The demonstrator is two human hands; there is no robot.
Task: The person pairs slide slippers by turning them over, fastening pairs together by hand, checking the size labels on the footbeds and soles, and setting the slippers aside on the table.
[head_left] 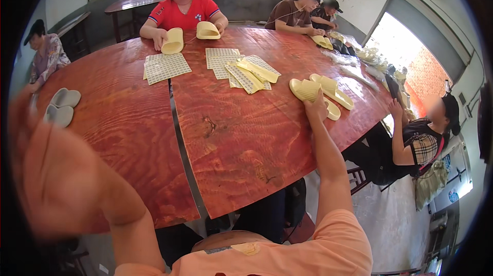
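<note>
At table's left edge, a grey slipper pair (60, 106) sits apart from the left hand (49, 173), which is raised close to the lens, blurred; its grip can't be told. Mid-table: gridded sticker sheets (167, 67) on glossy red wood table (231, 137). Right hand (317, 107) presses flat on a ribbed pale-yellow slipper (307, 90) in a loose stack; a sideways pull could probably topple neighbouring slippers.

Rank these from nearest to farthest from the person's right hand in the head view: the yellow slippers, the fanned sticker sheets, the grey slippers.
From the right hand:
1. Yellow slippers, under the hand, table's right.
2. Fanned sticker sheets, to its left, mid-table.
3. Grey slippers, far left edge.
</note>
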